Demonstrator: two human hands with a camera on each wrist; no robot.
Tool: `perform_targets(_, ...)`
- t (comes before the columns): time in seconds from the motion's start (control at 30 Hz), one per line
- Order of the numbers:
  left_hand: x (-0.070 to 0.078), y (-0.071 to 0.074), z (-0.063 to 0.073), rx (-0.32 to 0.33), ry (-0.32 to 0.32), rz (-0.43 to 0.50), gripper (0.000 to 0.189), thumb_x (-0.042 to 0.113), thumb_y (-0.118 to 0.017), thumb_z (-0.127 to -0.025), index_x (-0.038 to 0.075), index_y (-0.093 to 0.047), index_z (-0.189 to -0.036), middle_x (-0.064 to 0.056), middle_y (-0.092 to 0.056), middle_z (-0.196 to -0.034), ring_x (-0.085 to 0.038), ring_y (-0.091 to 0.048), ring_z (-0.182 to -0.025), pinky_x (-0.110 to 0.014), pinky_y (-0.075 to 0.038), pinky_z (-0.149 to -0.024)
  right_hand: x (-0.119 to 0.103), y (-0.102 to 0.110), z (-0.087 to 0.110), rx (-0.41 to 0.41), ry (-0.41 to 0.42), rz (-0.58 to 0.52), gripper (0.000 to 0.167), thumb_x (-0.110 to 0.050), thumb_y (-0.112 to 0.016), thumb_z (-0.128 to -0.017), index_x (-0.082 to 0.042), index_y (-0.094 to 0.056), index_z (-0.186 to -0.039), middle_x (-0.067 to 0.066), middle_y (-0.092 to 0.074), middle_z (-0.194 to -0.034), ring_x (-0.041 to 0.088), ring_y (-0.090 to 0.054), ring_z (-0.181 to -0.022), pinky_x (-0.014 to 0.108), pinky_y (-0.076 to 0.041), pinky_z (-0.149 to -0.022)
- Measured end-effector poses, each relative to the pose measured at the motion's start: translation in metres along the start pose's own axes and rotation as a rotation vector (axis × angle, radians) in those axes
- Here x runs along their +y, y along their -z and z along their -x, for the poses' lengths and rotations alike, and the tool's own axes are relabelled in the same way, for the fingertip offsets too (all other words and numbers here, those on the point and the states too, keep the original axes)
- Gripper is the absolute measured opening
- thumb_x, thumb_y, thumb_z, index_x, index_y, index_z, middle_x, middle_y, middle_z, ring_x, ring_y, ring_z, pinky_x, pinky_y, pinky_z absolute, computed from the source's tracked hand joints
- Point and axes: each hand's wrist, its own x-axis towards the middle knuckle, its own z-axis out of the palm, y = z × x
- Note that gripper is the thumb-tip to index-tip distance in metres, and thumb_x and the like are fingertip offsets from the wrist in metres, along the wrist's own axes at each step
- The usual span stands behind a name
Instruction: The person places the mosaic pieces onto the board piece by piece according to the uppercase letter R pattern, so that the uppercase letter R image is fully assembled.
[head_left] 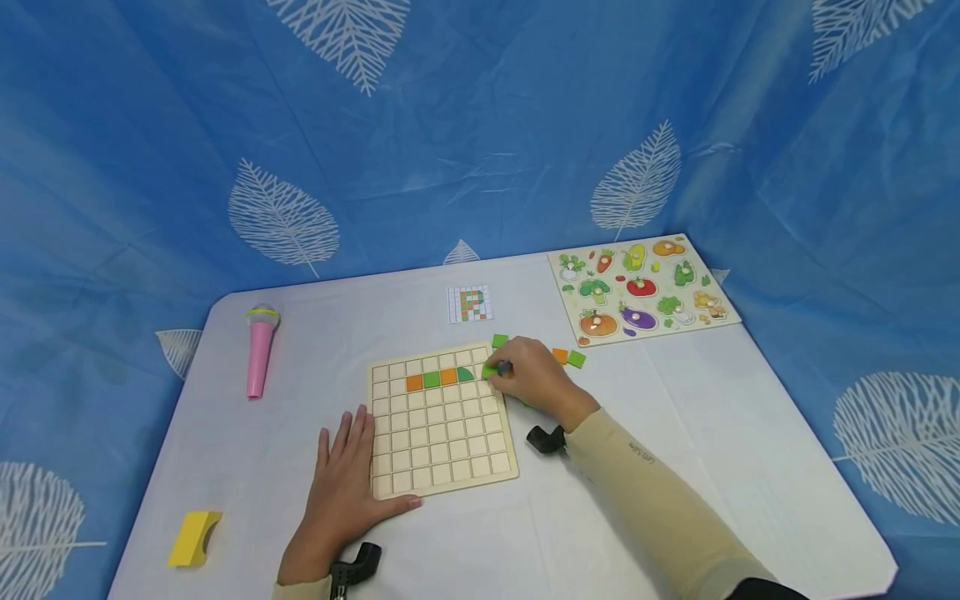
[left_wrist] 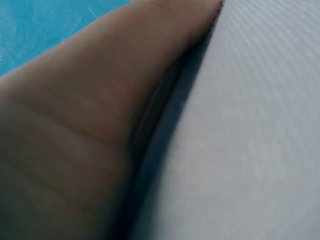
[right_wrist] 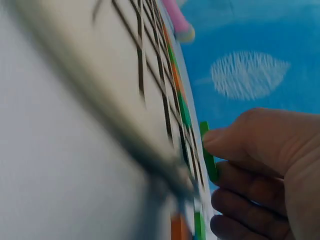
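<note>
A light wooden grid board lies flat on the white table. Its second row from the top carries an orange tile, a green tile, another orange tile and a dark green rounded tile. Near the right end of that row, my right hand pinches a green square tile between thumb and fingers, close over the board. My left hand rests with fingers spread at the board's left edge, thumb along the lower edge. In the left wrist view, blurred skin fills much of the picture.
Around the right hand lie loose tiles, among them a green one and an orange one. A pattern card lies behind the board. Farther out are a vegetable puzzle, a pink toy microphone and a yellow arch block.
</note>
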Motion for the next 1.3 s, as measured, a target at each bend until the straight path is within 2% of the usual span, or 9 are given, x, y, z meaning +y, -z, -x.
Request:
perform_targets(0.17,0.000,0.000,0.000,0.002,0.004,-0.003,0.152,0.098,-0.065,-0.063,-0.004,-0.020,-0.166,-0.020,-0.014,-0.173,-0.038,-0.006,-0.159,-0.058,0.004,-0.123,-0.018,-0.015,-0.003,-0.071,0.118,0.000,0.012,-0.010,-0.084,-0.091,-0.010,-0.083,-0.103,-0.002,-0.076,-0.103,0.016,-0.068,-0.098,0.036,-0.053,-0.094)
perform_targets(0.27,0.000,0.000,0.000,-0.001,0.006,0.000,0.152,0.099,-0.064,-0.063,-0.003,-0.020,-0.166,-0.020,-0.014,-0.173,-0.038,-0.006,-0.159,-0.058,0.005,-0.123,-0.022,-0.023,-0.003,-0.076,0.143,0.015,0.009,-0.007,-0.084,-0.091,-0.011,-0.084,-0.100,-0.002,-0.077,-0.100,0.016,-0.069,-0.096,0.034,-0.055,-0.092)
perform_targets(0.47,0.001,0.000,0.000,-0.012,0.013,0.004,0.152,0.099,-0.064,-0.063,-0.004,-0.020,-0.166,-0.020,-0.014,-0.173,-0.038,-0.006,-0.159,-0.058,0.007,-0.123,-0.026,-0.027,0.000,-0.037,0.089,0.002,0.010,-0.003,-0.085,-0.090,-0.013,-0.086,-0.094,-0.005,-0.077,-0.093,0.013,-0.069,-0.090,0.029,-0.057,-0.083)
perform_targets(0.7,0.002,0.000,0.000,-0.006,0.007,0.009,0.151,0.098,-0.064,-0.064,-0.004,-0.020,-0.166,-0.021,-0.014,-0.173,-0.039,-0.007,-0.158,-0.060,0.004,-0.123,-0.026,-0.023,0.005,-0.063,0.021,-0.026,0.012,-0.007,-0.086,-0.090,-0.012,-0.084,-0.101,-0.004,-0.077,-0.101,0.013,-0.069,-0.098,0.030,-0.056,-0.088)
perform_targets(0.87,0.001,0.002,0.000,-0.009,0.009,-0.002,0.151,0.098,-0.065,-0.063,-0.004,-0.020,-0.166,-0.020,-0.014,-0.173,-0.039,-0.007,-0.159,-0.060,0.004,-0.123,-0.024,-0.020,0.007,-0.054,0.037,-0.028,0.013,-0.009,-0.085,-0.091,-0.011,-0.082,-0.103,-0.003,-0.076,-0.105,0.015,-0.069,-0.103,0.033,-0.056,-0.093)
perform_targets(1.3,0.001,0.002,0.000,-0.006,0.003,0.014,0.151,0.096,-0.068,-0.064,-0.005,-0.020,-0.165,-0.022,-0.015,-0.172,-0.040,-0.008,-0.158,-0.060,0.005,-0.123,-0.024,-0.028,-0.003,0.082,0.084,0.032,0.009,-0.003,-0.078,-0.096,-0.005,-0.079,-0.105,0.003,-0.076,-0.105,0.019,-0.069,-0.101,0.035,-0.055,-0.093)
